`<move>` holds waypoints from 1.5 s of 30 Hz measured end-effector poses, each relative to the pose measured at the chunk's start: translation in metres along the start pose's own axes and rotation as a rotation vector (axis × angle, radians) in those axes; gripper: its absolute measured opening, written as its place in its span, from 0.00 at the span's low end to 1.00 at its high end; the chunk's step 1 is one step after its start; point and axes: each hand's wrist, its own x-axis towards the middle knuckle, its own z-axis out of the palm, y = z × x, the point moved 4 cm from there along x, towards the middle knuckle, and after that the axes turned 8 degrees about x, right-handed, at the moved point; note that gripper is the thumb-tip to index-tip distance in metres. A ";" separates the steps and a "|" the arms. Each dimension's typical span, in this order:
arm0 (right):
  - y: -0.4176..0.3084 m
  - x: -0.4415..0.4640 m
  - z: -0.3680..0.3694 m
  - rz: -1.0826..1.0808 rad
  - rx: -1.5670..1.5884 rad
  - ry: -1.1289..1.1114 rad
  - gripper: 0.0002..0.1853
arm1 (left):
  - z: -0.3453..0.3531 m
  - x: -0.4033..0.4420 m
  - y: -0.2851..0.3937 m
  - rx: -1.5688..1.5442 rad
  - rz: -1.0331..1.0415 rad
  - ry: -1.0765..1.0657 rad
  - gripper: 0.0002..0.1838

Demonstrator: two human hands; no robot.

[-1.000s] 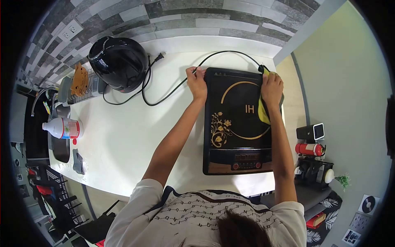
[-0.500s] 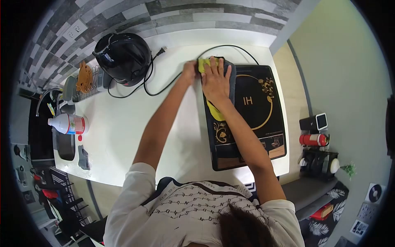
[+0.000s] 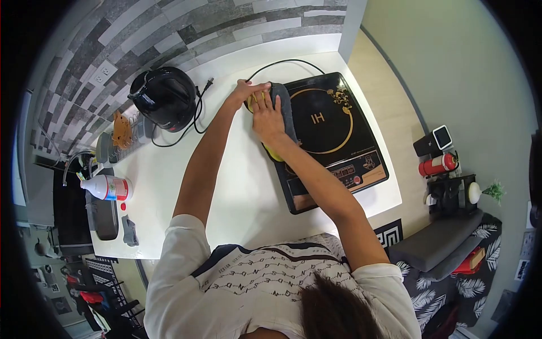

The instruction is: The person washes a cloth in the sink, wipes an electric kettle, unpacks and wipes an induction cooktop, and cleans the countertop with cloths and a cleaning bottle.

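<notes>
A black induction cooktop (image 3: 333, 133) with gold markings lies on the white counter, turned at an angle. Along its left side rests a yellow and grey cloth (image 3: 287, 110). My right hand (image 3: 269, 121) presses down on this cloth, its fingers bent over the yellow part near the cooktop's upper left edge. At that same corner, my left hand (image 3: 244, 92) is closed around the cooktop's edge, with the thumb side close to the cloth; its lower fingers are partly hidden.
A black air fryer (image 3: 164, 99) with a loose plug (image 3: 209, 83) stands at the back left. Nearer the sink (image 3: 106, 223) are a dish rack (image 3: 130, 144), a white bottle (image 3: 107, 187), a red cap (image 3: 123, 207) and a grey cloth (image 3: 130, 231).
The camera view has turned. The cooktop appears farther left and more tilted. My right hand and the cloth have slid toward the cooktop's left edge, while my left hand stays by the corner.
</notes>
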 end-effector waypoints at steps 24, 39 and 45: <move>0.091 -0.210 -0.162 0.664 -0.166 0.138 0.22 | 0.058 -0.042 0.049 0.457 0.071 0.666 0.44; 0.175 -0.236 -0.178 1.049 0.403 0.109 0.22 | 0.039 -0.041 0.031 0.500 0.132 0.600 0.50; 0.189 -0.245 -0.165 0.555 0.089 0.123 0.20 | 0.036 -0.051 0.027 0.323 0.200 0.564 0.45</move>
